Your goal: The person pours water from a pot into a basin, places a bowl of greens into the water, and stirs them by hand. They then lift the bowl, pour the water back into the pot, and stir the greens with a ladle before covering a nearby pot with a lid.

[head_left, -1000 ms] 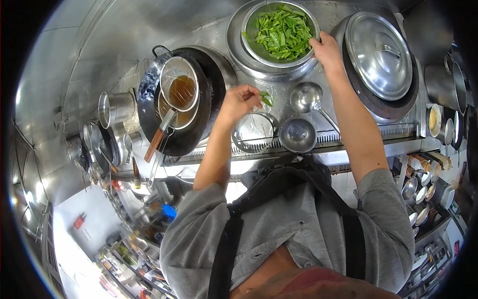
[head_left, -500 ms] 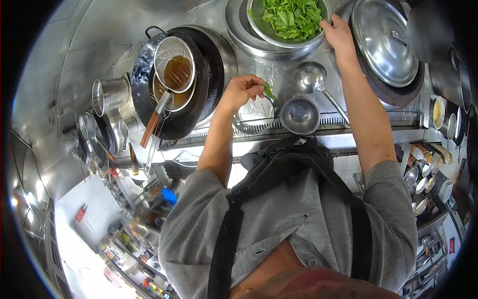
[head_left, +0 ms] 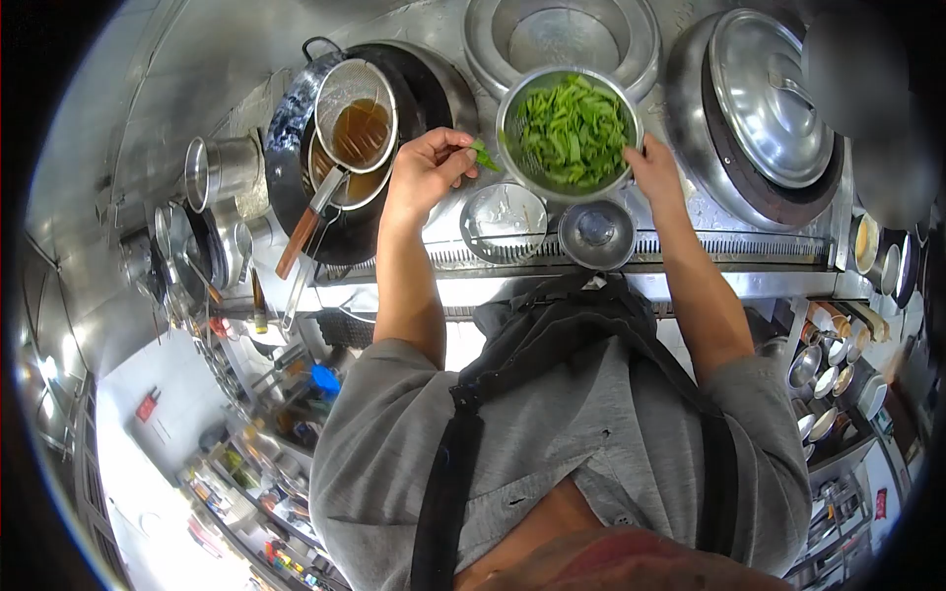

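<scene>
My right hand grips the rim of a metal colander full of chopped green leaves. It is held above the steel counter, near my body. Between the thumb and fingers of my left hand is a small green leaf piece, just left of the colander. Below the colander sit a small metal bowl and a round clear dish or lid. The ladle seen earlier is hidden now, probably behind the colander and my arm.
To the left, a wooden-handled strainer rests over brown liquid on a black wok. A wide steel basin stands at the back. On the right, a domed metal lid covers a large pan. Pots line the left wall.
My right hand has brought the colander toward me, off the wide basin. My left hand has shifted slightly left and up, with the leaf piece still pinched.
</scene>
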A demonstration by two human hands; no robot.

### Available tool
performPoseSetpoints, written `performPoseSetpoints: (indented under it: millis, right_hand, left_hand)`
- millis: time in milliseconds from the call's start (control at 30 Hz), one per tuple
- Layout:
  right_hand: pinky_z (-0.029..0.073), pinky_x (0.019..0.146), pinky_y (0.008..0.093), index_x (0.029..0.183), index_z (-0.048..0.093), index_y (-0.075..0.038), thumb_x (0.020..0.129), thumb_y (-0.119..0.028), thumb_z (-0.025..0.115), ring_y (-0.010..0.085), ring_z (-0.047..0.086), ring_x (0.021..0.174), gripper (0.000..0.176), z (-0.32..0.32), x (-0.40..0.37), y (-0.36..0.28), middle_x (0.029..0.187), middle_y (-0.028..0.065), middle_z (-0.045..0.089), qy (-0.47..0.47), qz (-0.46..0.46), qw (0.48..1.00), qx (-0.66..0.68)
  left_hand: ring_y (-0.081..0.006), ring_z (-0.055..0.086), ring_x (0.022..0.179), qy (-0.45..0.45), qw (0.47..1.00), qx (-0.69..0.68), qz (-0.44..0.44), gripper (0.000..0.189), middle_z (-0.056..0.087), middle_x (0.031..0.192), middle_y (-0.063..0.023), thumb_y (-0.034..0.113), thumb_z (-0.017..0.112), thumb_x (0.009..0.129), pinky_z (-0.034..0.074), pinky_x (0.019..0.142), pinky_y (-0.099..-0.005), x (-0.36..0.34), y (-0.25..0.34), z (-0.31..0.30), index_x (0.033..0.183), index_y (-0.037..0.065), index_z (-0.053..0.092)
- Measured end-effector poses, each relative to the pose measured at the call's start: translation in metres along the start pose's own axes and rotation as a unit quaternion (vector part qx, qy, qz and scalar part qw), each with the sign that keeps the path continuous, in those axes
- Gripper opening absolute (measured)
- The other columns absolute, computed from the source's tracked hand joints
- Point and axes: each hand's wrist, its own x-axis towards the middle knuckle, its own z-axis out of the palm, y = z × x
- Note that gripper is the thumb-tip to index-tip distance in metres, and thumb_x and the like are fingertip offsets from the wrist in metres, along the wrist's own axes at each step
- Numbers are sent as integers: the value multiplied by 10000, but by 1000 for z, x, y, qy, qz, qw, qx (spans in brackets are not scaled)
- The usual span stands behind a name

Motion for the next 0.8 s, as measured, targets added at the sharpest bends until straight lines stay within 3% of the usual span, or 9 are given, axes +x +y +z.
performPoseSetpoints:
  millis: [100, 167, 267, 367, 533, 600, 700, 733, 800]
  right_hand:
    - [451, 638, 385, 909, 601, -1, 745, -226, 581, 276, 589, 673, 279, 15, -34, 3, 732, 183, 597, -54, 2, 996, -77]
    - [441, 629, 400, 890, 586, 3, 746, -233, 591, 305, 586, 671, 277, 32, -54, -1, 718, 194, 584, -70, -6, 996, -47]
    - [444, 678, 440, 872, 541, 15, 769, -239, 584, 407, 576, 753, 278, 63, -73, -2, 798, 244, 596, -151, -14, 977, -150]
    - [439, 725, 464, 880, 528, 15, 778, -237, 576, 423, 569, 820, 276, 98, -81, 15, 838, 258, 594, -182, -45, 961, -202]
    - [435, 781, 461, 988, 543, -6, 765, -243, 643, 402, 570, 893, 341, 111, -89, 7, 979, 254, 583, -235, 50, 950, -199]
    - [457, 745, 439, 1113, 529, -16, 752, -251, 675, 387, 588, 840, 455, 105, -97, -20, 1135, 220, 539, -102, -170, 955, -219]
    - [480, 695, 399, 1211, 485, -28, 767, -242, 665, 338, 613, 783, 524, 101, -115, -111, 1263, 194, 452, -209, -198, 956, -46]
    - [480, 695, 399, 1211, 485, -28, 767, -242, 665, 338, 613, 783, 524, 106, -118, -123, 1263, 194, 452, -207, -201, 956, -50]
    - [491, 652, 350, 1143, 542, -9, 781, -214, 647, 253, 630, 713, 429, 113, -121, -137, 1098, 179, 576, -275, -220, 935, -38]
  left_hand:
    - [-94, 577, 643, 26, 999, 20, -20, 136, 626, 736, -52, 2, 617, 804, 391, 534, -200, -17, -16, -15, 935, -29, 598]
    - [-83, 596, 653, 27, 998, 42, -28, 135, 641, 753, -46, 8, 614, 806, 408, 539, -201, -31, -19, -21, 935, -28, 599]
    - [-83, 559, 635, 5, 999, 4, -37, 145, 635, 738, -59, 14, 612, 793, 403, 548, -209, -42, -44, -25, 931, -31, 606]
    - [-102, 586, 646, -18, 998, -2, -63, 149, 637, 749, -59, 27, 618, 785, 419, 558, -215, -46, -70, -29, 919, -38, 620]
    - [-96, 583, 636, -25, 995, -35, -88, 161, 636, 745, -56, 32, 623, 778, 411, 546, -208, -68, -74, -28, 928, -28, 623]
    - [-92, 581, 637, -31, 995, -47, -89, 158, 633, 742, -52, 34, 624, 776, 407, 543, -206, -71, -74, -28, 923, -25, 622]
    - [-85, 577, 637, -61, 993, -49, -84, 152, 627, 739, -44, 37, 623, 773, 400, 535, -203, -69, -74, -26, 914, -19, 619]
    - [-81, 574, 636, -84, 992, -40, -81, 149, 624, 739, -40, 37, 621, 771, 396, 531, -202, -68, -72, -25, 910, -16, 617]
    - [-80, 571, 633, -98, 991, -52, -80, 149, 623, 740, -39, 39, 623, 768, 392, 527, -201, -68, -66, -23, 907, -14, 617]
